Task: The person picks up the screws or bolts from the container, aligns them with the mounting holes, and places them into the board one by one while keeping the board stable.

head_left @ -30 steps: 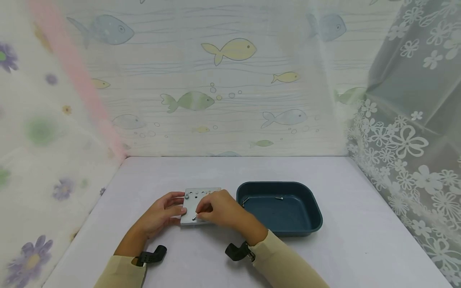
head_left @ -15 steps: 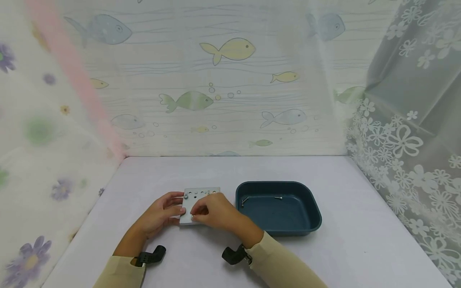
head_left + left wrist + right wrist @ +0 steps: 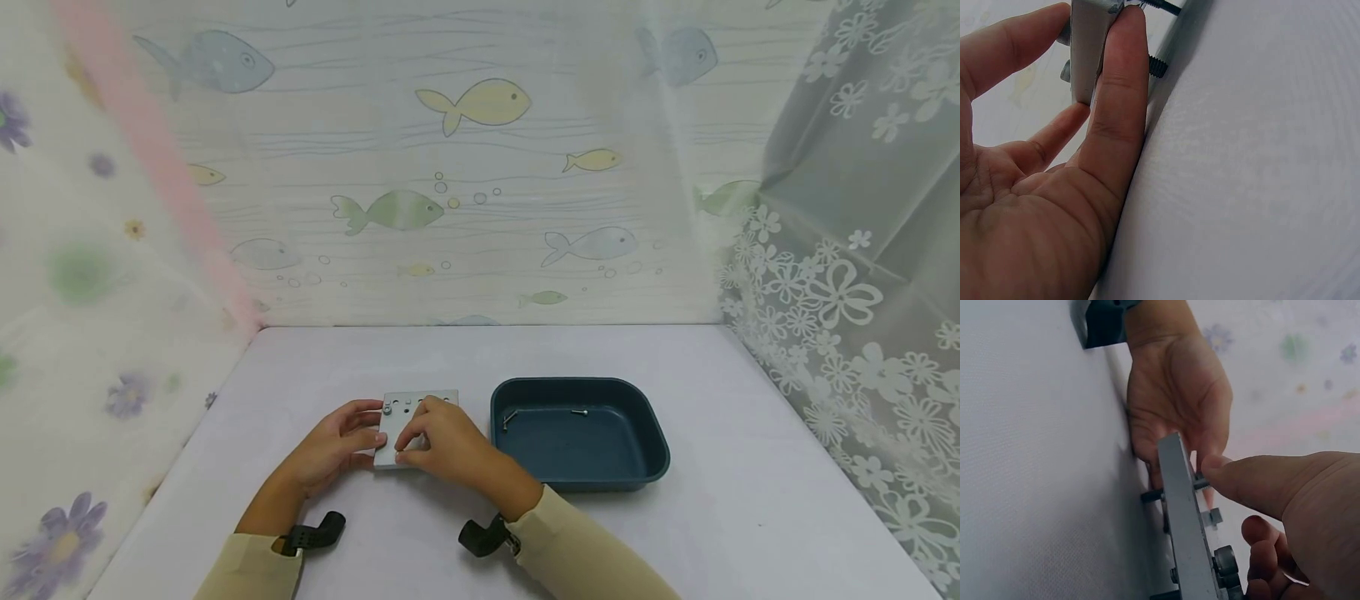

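Right grip (image 3: 447,446): nearly closed, pinching a bolt (image 3: 1201,482) at the metal plate's (image 3: 392,429) near left part.
Left grip (image 3: 339,443): partly open, holding the plate's left edge.
Plate: over the counter (image 3: 397,542), left of the tray (image 3: 600,458).
Tray: dark blue, small screws (image 3: 580,412) inside.

plate (image 3: 393,423): 1 | held screw (image 3: 1200,482): 1 | tray (image 3: 592,447): 1 | tray screws (image 3: 579,412): at least 2 | left grip (image 3: 343,446): 1 | right grip (image 3: 448,440): 1 | wrist cameras (image 3: 318,532): 2 | table (image 3: 750,467): 1

Beige sleeves (image 3: 588,550) sit beside black, curved cameras (image 3: 480,538) on both wrists (image 3: 525,497).
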{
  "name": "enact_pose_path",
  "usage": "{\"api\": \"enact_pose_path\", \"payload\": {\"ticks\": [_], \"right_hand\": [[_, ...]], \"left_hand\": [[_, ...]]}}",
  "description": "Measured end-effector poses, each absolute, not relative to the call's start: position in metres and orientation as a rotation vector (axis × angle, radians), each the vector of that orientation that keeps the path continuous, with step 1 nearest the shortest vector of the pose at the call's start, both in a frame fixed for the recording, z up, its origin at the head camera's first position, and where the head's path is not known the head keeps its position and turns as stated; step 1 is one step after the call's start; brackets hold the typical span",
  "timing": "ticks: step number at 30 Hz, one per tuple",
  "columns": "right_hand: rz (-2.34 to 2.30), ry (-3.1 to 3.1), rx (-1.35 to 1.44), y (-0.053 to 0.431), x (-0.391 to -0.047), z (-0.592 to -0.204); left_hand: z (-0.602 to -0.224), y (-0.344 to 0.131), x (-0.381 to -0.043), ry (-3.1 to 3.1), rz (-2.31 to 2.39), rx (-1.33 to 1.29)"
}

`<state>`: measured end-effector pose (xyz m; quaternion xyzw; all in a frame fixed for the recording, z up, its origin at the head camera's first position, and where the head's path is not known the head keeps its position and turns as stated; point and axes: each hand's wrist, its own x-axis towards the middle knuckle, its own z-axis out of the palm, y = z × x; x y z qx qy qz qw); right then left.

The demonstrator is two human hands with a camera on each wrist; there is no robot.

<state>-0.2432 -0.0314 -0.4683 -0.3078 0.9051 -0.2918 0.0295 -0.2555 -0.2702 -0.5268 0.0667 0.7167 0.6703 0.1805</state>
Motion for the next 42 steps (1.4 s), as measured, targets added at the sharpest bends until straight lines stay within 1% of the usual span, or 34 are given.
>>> {"api": "enact_pose_path", "payload": {"ticks": [22, 35, 42], "right_hand": [[-0.866, 2.814, -0.959, -0.034, -0.246, -0.478], [-0.863, 2.814, -0.94, -0.035, -0.244, -0.475], [-0.873, 2.833, -0.94, -0.031, -0.243, -0.467]], "left_hand": [[-0.526, -0.272, -0.255, 2.044, 1.888, 0.166], [-0.525, -0.273, -0.255, 2.043, 1.889, 0.158], [-0.524, -0.27, -0.255, 2.044, 1.88, 0.149]]}}
